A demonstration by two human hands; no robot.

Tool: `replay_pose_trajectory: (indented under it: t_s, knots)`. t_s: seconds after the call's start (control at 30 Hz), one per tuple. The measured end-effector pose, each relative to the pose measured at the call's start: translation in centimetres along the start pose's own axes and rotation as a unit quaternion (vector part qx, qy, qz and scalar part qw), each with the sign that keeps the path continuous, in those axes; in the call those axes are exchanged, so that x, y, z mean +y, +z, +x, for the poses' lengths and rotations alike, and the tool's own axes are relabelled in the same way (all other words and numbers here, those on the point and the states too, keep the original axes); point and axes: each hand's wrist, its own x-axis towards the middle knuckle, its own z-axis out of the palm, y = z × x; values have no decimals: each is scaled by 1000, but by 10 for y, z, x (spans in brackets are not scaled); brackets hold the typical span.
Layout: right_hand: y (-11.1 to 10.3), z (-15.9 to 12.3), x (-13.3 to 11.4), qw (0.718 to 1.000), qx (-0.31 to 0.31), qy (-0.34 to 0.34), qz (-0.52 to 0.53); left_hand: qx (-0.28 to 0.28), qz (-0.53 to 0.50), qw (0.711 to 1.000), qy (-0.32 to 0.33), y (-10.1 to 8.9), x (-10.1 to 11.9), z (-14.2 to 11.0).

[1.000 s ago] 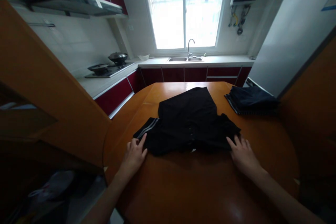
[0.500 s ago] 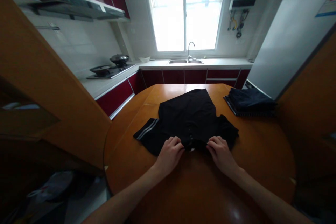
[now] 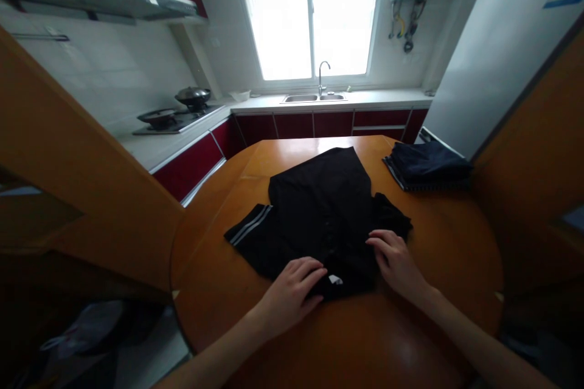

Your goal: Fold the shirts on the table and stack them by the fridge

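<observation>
A black short-sleeved shirt point(image 3: 323, 200) lies spread on the wooden table, with its collar end toward me. Two pale stripes cross the cuff of its left sleeve point(image 3: 250, 225), while the right sleeve point(image 3: 392, 216) is bunched up. A small white label point(image 3: 335, 279) shows at the collar. My left hand point(image 3: 294, 292) rests at the collar's left side, thumb and fingers apart. Over the right shoulder of the shirt is my right hand point(image 3: 396, 261), its fingers loosely bent and apart, with nothing visible in them.
Folded dark clothes point(image 3: 426, 165) are stacked at the far right of the table point(image 3: 219, 267). Beyond it run a counter with a sink point(image 3: 314, 98) and a stove with two pans point(image 3: 192, 96). Wooden panels point(image 3: 114, 188) flank the table.
My hands have let go of the collar edge. The collar now lies flatter and nearer to me, with more of the label showing. My right hand has moved outward to the right shoulder.
</observation>
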Motion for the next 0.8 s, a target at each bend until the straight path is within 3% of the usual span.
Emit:
replay_pose_trajectory:
  t_s: [0.07,0.17,0.23,0.3,0.53,0.8]
  knots:
    - [-4,2,26,995,65,62,-31,-28,25,999,8,7,0,-6]
    - [-14,18,71,960,133,231,-88,-54,61,996,30,17,-4,-8]
    - [-24,34,97,930,86,342,-105,-46,87,993,60,21,-8,-7]
    - [-33,49,114,919,33,381,-99,-18,111,989,92,23,-11,-6]
    - [-36,76,118,929,-77,351,-82,12,88,980,178,9,-13,-17]
    - [-38,50,90,925,-150,345,-56,-95,61,974,195,-22,-21,-52]
